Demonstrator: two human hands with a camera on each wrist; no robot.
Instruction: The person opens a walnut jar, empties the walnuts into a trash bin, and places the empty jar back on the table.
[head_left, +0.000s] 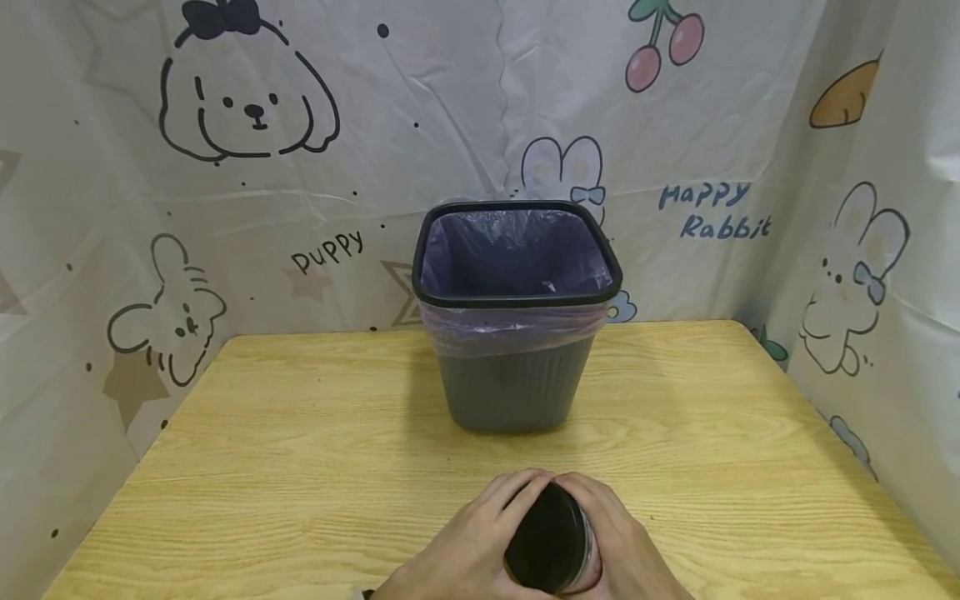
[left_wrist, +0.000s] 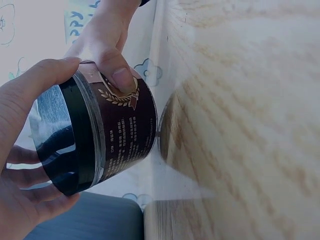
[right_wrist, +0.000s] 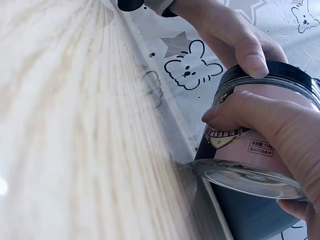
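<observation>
Both hands hold a round clear jar (right_wrist: 245,175) with a black lid (head_left: 546,537), low in the middle of the head view. My left hand (head_left: 468,542) grips the lid, its thumb and fingers spread around the rim. My right hand (head_left: 626,542) curls around the body, with the thumb pressing on the label. That label (left_wrist: 127,132) is dark brown with white print in the left wrist view and pink on the side that the right wrist view shows. The lid sits on the jar. The jar is tilted, its base close over the wooden table (head_left: 262,467).
A grey trash bin (head_left: 510,392) with a black rim and a purple bag lining stands on the table beyond the hands. Behind and at both sides hangs a white cloth (head_left: 420,75) with cartoon drawings.
</observation>
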